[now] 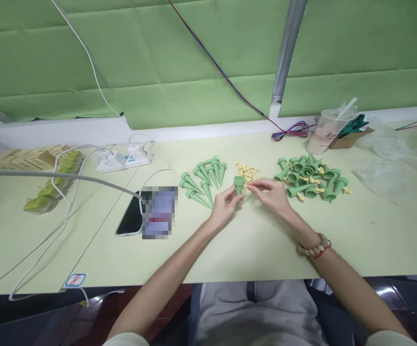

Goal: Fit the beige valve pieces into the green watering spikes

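Note:
Upright in my left hand is a green plastic watering spike, its wide cupped end on top and its point down among my fingers. My right hand is close on the right, thumb and forefinger pinched on a small yellow plastic peg at the spike's side. Whether the peg sits in the spike's wall cannot be made out. Just behind my hands lies a heap of loose yellow pegs. Several green spikes are fanned out on the left. On the right is a pile of green spikes, with yellow pegs among them.
Two phones lie left of my arms, one pixelated. Beyond them are a white power strip with cables, and yellow-green items beside cardboard boxes. A drink cup, a small box and plastic bags stand right.

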A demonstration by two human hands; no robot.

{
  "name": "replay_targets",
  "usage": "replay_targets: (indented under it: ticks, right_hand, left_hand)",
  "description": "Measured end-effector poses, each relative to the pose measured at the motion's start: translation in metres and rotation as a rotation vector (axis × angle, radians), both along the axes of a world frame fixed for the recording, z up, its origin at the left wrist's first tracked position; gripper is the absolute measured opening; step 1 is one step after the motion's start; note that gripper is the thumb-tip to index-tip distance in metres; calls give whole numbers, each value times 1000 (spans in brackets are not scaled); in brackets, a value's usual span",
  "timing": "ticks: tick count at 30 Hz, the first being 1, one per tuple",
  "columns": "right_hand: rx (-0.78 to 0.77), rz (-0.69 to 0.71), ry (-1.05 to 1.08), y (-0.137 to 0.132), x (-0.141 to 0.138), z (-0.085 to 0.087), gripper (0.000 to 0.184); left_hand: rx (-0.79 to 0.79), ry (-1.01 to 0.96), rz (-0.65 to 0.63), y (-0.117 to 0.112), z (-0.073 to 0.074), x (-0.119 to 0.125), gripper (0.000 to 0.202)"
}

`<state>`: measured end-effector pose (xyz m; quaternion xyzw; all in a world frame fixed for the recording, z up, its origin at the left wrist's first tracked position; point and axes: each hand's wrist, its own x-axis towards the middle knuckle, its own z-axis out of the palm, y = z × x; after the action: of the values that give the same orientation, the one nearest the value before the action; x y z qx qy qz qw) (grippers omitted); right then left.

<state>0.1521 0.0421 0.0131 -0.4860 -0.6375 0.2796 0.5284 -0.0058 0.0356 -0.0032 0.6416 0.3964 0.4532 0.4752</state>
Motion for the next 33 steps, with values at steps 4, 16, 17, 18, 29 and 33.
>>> replay_targets:
  ticks: [4, 16, 17, 18, 29, 33]
  right_hand:
    - [-80, 35, 85, 2, 1, -4, 19]
    - [-300, 136, 236, 3, -2, -10, 36]
    - [-219, 112, 171, 2, -3, -11, 35]
    - [-132, 93, 91, 2, -2, -11, 32]
    - [211, 74, -502, -2, 2, -12, 26]
    - [110, 114, -361, -6, -3, -11, 32]
  left_hand:
    - [49, 90, -16, 1, -1, -4, 16]
    - [80, 102, 112, 0, -3, 0, 16]
    - [51, 67, 127, 0, -4, 2, 18]
    - [30, 41, 135, 0, -5, 4, 19]
    - [20, 63, 103, -3, -8, 2, 24]
    - [72, 119, 72, -2, -9, -1, 24]
